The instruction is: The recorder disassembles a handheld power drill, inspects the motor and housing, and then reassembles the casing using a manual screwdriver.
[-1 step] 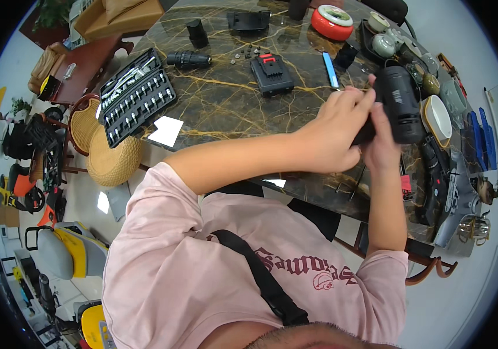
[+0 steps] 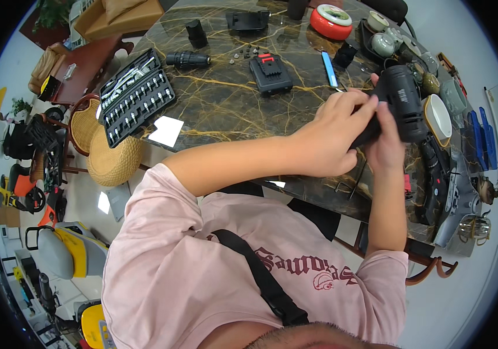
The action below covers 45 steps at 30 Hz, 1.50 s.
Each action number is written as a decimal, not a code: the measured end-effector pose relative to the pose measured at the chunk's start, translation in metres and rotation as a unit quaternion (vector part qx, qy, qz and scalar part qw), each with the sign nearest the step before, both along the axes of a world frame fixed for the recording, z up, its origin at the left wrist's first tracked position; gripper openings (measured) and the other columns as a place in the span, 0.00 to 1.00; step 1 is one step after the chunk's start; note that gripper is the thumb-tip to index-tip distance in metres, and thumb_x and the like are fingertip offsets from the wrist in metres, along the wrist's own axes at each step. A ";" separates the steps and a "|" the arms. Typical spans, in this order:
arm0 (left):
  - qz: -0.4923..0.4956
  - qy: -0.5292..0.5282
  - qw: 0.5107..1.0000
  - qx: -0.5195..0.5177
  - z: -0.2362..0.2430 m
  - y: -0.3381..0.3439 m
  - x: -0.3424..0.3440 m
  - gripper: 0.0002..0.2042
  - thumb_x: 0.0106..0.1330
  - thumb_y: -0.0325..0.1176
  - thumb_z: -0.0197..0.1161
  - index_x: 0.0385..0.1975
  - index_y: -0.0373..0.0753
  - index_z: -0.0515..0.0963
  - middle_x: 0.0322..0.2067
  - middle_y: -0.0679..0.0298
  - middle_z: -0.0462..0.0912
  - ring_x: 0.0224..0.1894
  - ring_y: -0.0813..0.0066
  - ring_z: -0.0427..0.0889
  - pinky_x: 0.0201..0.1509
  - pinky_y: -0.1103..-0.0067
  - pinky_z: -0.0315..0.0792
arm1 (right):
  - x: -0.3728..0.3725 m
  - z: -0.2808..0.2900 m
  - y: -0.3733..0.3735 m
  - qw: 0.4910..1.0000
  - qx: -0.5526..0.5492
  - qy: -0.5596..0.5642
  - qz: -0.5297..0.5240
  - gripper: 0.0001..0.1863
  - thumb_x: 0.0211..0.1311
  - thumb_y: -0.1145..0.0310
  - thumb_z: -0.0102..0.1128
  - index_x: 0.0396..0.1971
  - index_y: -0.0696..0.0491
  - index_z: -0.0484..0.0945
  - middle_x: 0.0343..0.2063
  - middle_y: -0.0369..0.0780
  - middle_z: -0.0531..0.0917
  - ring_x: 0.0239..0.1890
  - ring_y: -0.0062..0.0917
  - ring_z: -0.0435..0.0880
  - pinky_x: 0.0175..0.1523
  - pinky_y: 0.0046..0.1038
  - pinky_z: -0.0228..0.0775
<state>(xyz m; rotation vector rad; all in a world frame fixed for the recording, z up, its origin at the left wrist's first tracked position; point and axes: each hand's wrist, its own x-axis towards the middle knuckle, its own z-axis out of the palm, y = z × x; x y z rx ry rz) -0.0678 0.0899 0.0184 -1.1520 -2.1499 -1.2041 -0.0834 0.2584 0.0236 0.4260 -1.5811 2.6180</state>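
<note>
In the head view, a black power tool [image 2: 401,102] is held up over the right part of the dark, veined surface [image 2: 214,110], between the two hands. The right hand [image 2: 386,145] has its grip closed on the tool from below, thumb side towards the barrel, while the left hand [image 2: 336,134] has its grip closed on the handle end, fingers bent over it; exactly where the left fingertips press is hidden. Handling it well, I judge, calls for the right hand to carry the weight and keep the barrel from rolling, so that the left fingers can press squarely on the handle; keeping the tool well away from the blue cutter [image 2: 328,70] just beyond the knuckles also seems wise. Of the containers, the open black case [image 2: 109,124] at the left holds rows of small metal sockets [image 2: 138,104] and a longer silver tool along its far side. At the far right, a dark tray [image 2: 366,36] carries a pale cup [image 2: 378,22] and a rounded pot [image 2: 383,45]. A red round container [image 2: 324,27] with a white-rimmed top stands near it; its contents cannot be made out.
</note>
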 end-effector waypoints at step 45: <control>0.021 -0.153 0.986 0.068 0.023 -0.047 -0.057 0.23 0.58 0.27 0.72 0.55 0.36 0.75 0.45 0.62 0.81 0.48 0.76 0.80 0.55 0.78 0.72 | -0.038 -0.012 0.074 0.896 -0.404 -0.022 0.181 0.27 0.57 0.65 0.58 0.58 0.56 0.70 0.34 0.37 0.76 0.43 0.26 0.78 0.62 0.34 0.67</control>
